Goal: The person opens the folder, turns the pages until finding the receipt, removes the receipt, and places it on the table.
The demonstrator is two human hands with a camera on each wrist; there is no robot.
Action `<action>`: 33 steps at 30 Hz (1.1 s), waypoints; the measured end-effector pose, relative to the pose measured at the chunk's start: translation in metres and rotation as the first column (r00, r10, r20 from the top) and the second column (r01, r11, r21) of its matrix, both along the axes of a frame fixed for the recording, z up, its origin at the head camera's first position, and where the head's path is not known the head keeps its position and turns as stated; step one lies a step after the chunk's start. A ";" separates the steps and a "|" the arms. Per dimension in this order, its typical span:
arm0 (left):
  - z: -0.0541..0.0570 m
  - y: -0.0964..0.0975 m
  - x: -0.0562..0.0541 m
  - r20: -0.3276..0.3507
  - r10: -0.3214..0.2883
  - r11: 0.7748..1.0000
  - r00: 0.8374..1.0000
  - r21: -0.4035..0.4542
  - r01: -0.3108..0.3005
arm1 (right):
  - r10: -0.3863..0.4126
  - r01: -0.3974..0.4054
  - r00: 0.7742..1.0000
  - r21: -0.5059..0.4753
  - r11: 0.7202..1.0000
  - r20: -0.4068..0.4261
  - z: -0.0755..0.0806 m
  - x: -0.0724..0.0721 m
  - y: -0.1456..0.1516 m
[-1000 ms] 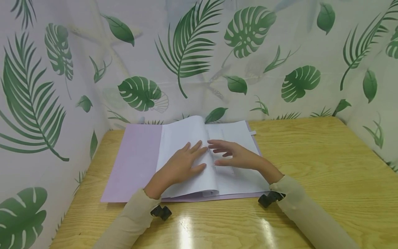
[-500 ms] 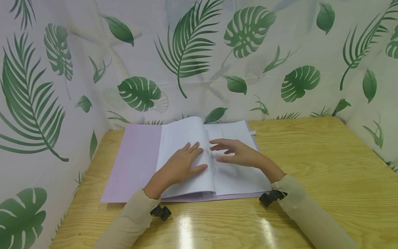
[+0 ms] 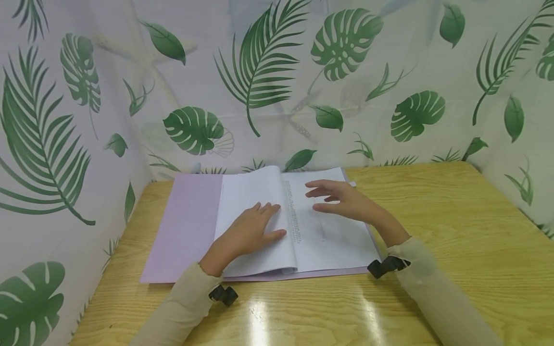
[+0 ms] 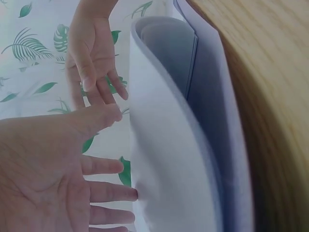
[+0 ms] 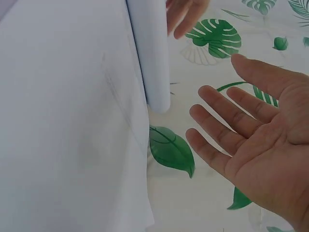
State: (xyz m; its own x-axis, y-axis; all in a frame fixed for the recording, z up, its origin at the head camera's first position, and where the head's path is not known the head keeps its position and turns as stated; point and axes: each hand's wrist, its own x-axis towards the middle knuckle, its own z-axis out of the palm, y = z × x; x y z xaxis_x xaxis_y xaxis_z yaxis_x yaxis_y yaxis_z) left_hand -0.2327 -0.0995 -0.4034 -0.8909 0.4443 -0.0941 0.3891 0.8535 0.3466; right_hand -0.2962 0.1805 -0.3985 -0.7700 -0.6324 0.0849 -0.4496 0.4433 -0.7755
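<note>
A light purple folder (image 3: 190, 221) lies spread on the wooden table, with a bundle of white pages inside. Its left-hand pages (image 3: 248, 185) are turned over and bulge up in a curve near the middle. On them rests my left hand (image 3: 251, 230), fingers stretched and thumb toward the middle. Over the right-hand page (image 3: 342, 252), which bears a narrow column of small print, hovers my right hand (image 3: 342, 199) with nothing in its fingers. The right wrist view shows that hand's palm (image 5: 270, 150) with the fingers loosely extended, apart from the paper.
The wooden table (image 3: 454, 226) extends around the folder on both sides and in front. A wall covering (image 3: 277, 120) printed with green leaves rises right behind the folder and along both sides. A small white tab (image 3: 353, 184) sticks out at the folder's right edge.
My right hand has moved right and slightly away, off the middle fold. The curved pages have flattened a little and shifted left under my left hand, uncovering more of the printed column.
</note>
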 end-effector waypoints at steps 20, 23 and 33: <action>-0.007 -0.001 -0.003 0.028 0.002 0.999 1.000 -0.044 -0.001 | -0.226 0.225 0.973 -0.019 0.974 -0.052 0.005 -0.015 0.034; -0.009 -0.001 -0.004 0.029 -0.001 0.999 1.000 -0.048 0.002 | -0.252 0.250 0.967 -0.042 0.967 -0.034 0.006 -0.016 0.037; -0.011 -0.003 -0.004 0.040 -0.002 0.998 0.999 -0.058 0.004 | -0.263 0.264 0.962 0.001 0.965 0.067 -0.001 -0.023 0.050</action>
State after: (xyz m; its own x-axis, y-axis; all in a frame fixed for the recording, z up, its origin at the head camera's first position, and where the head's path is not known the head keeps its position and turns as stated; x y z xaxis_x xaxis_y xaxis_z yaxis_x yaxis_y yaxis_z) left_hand -0.2372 -0.1020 -0.4145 -0.8844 0.4399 -0.1556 0.3786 0.8714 0.3119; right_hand -0.3195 0.2307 -0.3997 -0.9134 -0.4057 0.0324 -0.2654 0.5333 -0.8032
